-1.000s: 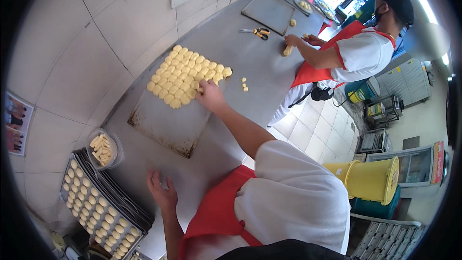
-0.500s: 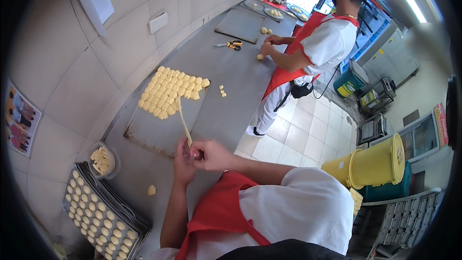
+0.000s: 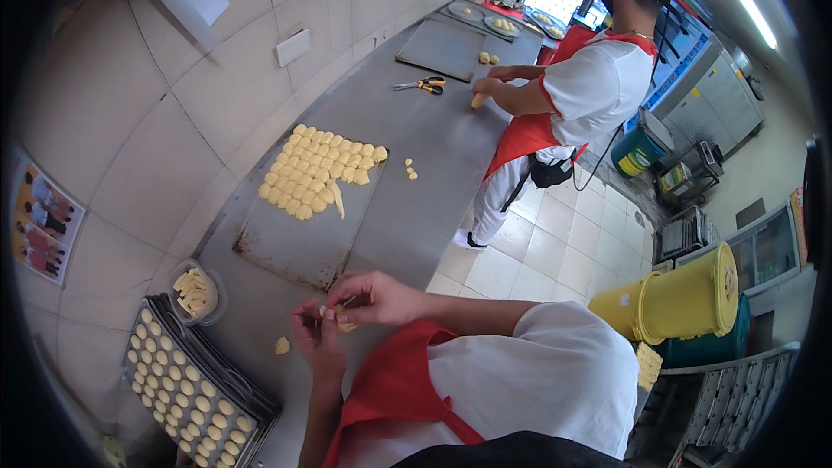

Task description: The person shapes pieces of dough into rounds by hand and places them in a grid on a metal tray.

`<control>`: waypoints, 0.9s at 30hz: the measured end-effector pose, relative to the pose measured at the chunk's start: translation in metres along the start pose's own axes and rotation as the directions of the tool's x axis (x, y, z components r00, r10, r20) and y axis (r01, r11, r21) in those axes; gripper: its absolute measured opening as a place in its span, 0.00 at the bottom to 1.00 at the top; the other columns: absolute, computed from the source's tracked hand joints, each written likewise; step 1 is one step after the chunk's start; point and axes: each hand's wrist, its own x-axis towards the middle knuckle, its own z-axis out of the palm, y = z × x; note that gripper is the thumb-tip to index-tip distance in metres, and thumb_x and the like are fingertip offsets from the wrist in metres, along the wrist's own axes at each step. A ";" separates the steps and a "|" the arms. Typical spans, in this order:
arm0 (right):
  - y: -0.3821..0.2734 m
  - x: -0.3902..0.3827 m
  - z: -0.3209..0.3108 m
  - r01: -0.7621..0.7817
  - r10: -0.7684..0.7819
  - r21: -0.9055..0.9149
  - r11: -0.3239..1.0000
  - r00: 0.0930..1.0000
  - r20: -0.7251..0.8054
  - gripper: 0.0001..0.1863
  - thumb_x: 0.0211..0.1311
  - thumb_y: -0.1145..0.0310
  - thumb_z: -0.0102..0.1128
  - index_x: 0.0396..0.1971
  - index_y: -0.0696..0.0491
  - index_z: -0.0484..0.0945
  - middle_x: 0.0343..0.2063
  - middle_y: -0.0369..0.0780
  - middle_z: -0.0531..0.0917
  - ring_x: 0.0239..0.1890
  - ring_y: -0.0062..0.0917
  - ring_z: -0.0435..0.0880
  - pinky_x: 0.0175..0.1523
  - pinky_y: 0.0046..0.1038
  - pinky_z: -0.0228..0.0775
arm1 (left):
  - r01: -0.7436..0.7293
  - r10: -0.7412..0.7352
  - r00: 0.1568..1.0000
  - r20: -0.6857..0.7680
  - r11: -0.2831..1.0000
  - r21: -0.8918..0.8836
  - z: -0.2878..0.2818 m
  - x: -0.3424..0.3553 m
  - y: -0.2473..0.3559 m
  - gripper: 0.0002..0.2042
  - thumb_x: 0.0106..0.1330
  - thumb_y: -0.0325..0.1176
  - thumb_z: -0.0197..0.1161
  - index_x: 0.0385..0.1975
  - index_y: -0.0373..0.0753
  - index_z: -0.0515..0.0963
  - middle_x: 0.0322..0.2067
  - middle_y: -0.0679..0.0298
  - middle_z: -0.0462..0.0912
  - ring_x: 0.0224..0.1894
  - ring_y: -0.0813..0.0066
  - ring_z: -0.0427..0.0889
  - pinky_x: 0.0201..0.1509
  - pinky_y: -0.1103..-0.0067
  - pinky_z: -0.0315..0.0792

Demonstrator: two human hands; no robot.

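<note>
My left hand (image 3: 317, 334) and my right hand (image 3: 378, 296) meet over the near part of the metal table. Between their closed fingertips is a small piece of dough (image 3: 345, 326), mostly covered by the fingers. Beyond them, a flat tray (image 3: 290, 243) carries a cluster of pale yellow dough balls (image 3: 312, 169) packed side by side. A thin dough tail (image 3: 339, 201) hangs from the cluster's near edge. One loose dough lump (image 3: 282, 346) lies on the table beside my left hand.
A plastic tub of pale sticks (image 3: 194, 293) stands by the wall, above stacked trays of dough pieces (image 3: 178, 390). Small dough bits (image 3: 411, 168), scissors (image 3: 422, 85) and an empty tray (image 3: 439, 49) lie farther off. A co-worker (image 3: 576, 95) handles dough across the table's right edge.
The long dough strip that stretched from my hands to the cluster has parted, its remainder now lying on the tray. Both hands have drawn slightly nearer to me.
</note>
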 end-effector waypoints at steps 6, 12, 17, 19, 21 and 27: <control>0.008 0.008 0.014 0.105 -0.054 -0.501 0.859 0.992 0.114 0.13 0.65 0.69 0.73 0.48 0.54 0.86 0.54 0.45 0.81 0.52 0.36 0.86 0.56 0.35 0.81 | 0.346 -0.338 0.935 0.110 0.794 -0.499 -0.028 -0.026 -0.007 0.17 0.79 0.25 0.57 0.64 0.33 0.72 0.61 0.53 0.79 0.64 0.62 0.80 0.66 0.67 0.75; 0.002 -0.010 0.019 0.071 -0.077 -0.485 0.872 0.997 0.009 0.15 0.66 0.70 0.71 0.51 0.54 0.85 0.49 0.44 0.84 0.47 0.38 0.88 0.51 0.36 0.84 | 0.247 -0.291 0.957 -0.016 0.838 -0.487 -0.025 -0.034 -0.012 0.18 0.78 0.22 0.57 0.65 0.32 0.71 0.60 0.52 0.79 0.62 0.62 0.81 0.66 0.66 0.76; -0.001 -0.020 0.012 0.037 -0.065 -0.564 0.825 0.997 -0.029 0.14 0.66 0.70 0.70 0.50 0.55 0.85 0.43 0.44 0.87 0.44 0.42 0.88 0.48 0.39 0.82 | 0.294 -0.338 0.941 -0.017 0.841 -0.455 -0.016 -0.044 -0.005 0.24 0.74 0.24 0.61 0.69 0.39 0.68 0.62 0.55 0.77 0.63 0.62 0.79 0.66 0.66 0.75; -0.005 -0.020 0.013 0.047 -0.041 -0.562 0.826 0.999 0.022 0.12 0.66 0.71 0.68 0.48 0.55 0.85 0.42 0.44 0.87 0.44 0.44 0.88 0.48 0.39 0.81 | 0.076 -0.076 0.997 -0.018 0.997 0.018 -0.013 -0.043 0.000 0.26 0.70 0.28 0.65 0.68 0.39 0.69 0.59 0.57 0.80 0.60 0.63 0.82 0.62 0.66 0.76; 0.000 -0.023 0.010 0.057 0.007 -0.532 0.845 0.993 0.117 0.11 0.67 0.71 0.67 0.47 0.56 0.85 0.42 0.45 0.87 0.44 0.45 0.87 0.49 0.40 0.81 | -0.049 -0.001 0.989 0.148 0.941 0.335 0.002 -0.034 0.015 0.27 0.67 0.31 0.67 0.66 0.38 0.72 0.54 0.56 0.84 0.56 0.62 0.85 0.58 0.65 0.78; 0.015 -0.012 0.003 0.113 -0.116 -0.688 0.716 0.992 0.043 0.08 0.71 0.69 0.64 0.43 0.56 0.84 0.43 0.47 0.86 0.42 0.46 0.87 0.48 0.42 0.81 | -0.170 -0.221 0.930 0.294 0.451 0.876 0.005 0.017 0.005 0.14 0.67 0.40 0.66 0.45 0.38 0.85 0.37 0.42 0.87 0.45 0.44 0.88 0.47 0.58 0.80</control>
